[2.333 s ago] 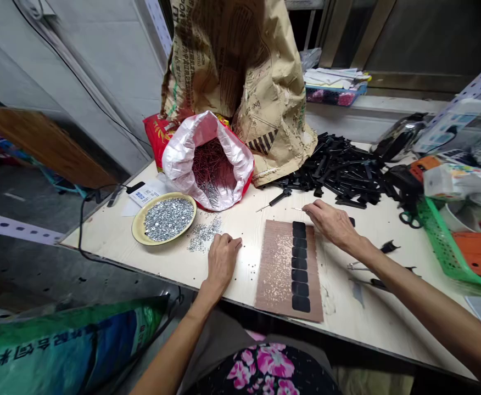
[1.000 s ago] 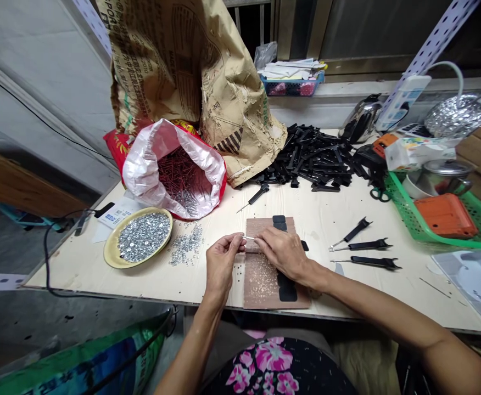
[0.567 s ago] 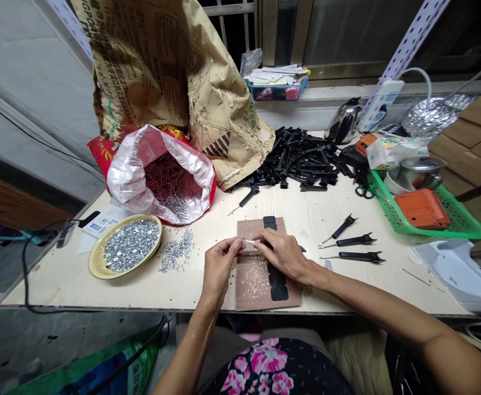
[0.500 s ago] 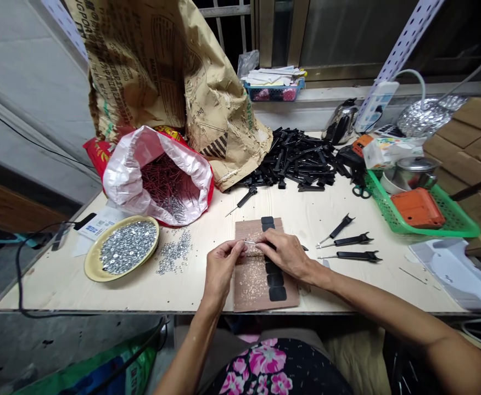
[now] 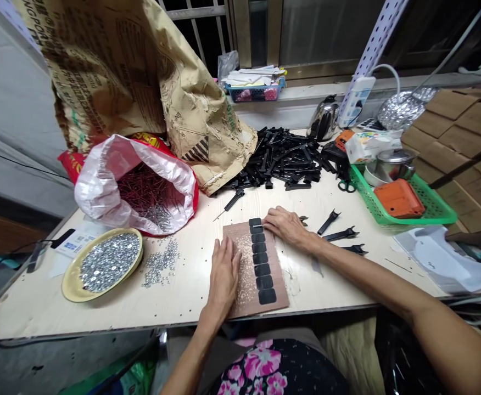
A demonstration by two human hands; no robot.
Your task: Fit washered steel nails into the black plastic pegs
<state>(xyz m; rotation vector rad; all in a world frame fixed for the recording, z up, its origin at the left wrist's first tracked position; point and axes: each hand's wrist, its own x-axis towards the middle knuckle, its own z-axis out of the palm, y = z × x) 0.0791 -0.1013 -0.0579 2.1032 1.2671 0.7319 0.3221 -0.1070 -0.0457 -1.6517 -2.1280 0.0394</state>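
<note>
Resting left hand (image 5: 224, 270) flat, open, on brown board (image 5: 249, 285), right hand (image 5: 285, 226) at top black pad (image 5: 256, 222), grip unclear.

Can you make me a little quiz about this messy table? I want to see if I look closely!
1. True or false: the left hand lies flat on the brown board.
2. Pick one: what fills the yellow plate? A) black handles B) small silver bits C) scissors
3. Fill the gap: the basket on the right side of the table is ____ in colour.

Key: 1 true; 2 B; 3 green.
</note>
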